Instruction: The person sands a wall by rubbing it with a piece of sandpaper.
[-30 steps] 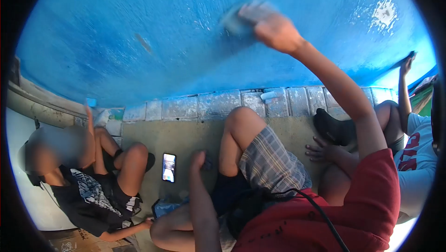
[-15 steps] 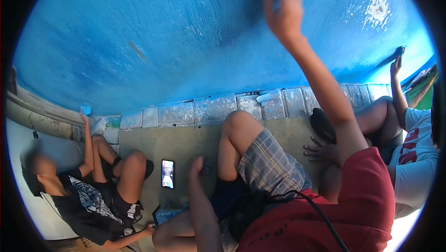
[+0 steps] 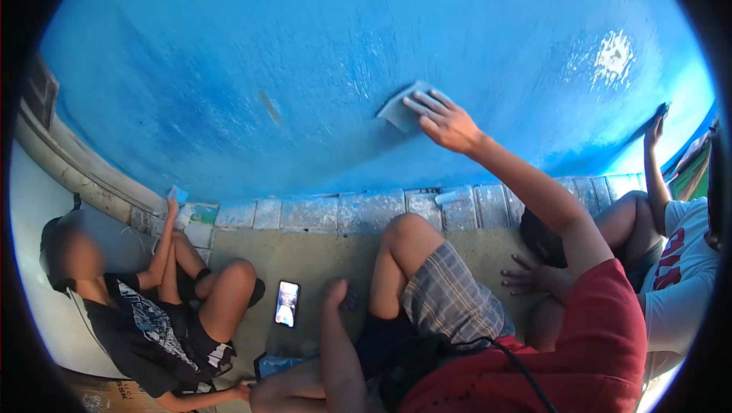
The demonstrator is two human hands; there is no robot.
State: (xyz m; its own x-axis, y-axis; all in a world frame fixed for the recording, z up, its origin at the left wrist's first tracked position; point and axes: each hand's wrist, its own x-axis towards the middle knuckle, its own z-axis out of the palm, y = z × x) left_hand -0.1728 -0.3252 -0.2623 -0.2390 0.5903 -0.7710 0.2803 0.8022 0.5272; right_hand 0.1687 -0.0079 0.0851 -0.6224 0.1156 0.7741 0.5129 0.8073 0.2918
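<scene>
Pressed grey sheet (image 3: 399, 111) to blue wall (image 3: 229, 40) with open right hand (image 3: 448, 121); held left hand (image 3: 338, 294) low, right of phone (image 3: 287, 304), couldn't tell if open or closed.

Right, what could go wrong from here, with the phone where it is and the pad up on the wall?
The lit phone lies bare on the floor near the left hand; a shifting knee or hand might knock or scratch it. The wall looks glossy, perhaps wet, so the gray pad could slip from under the right hand.
</scene>
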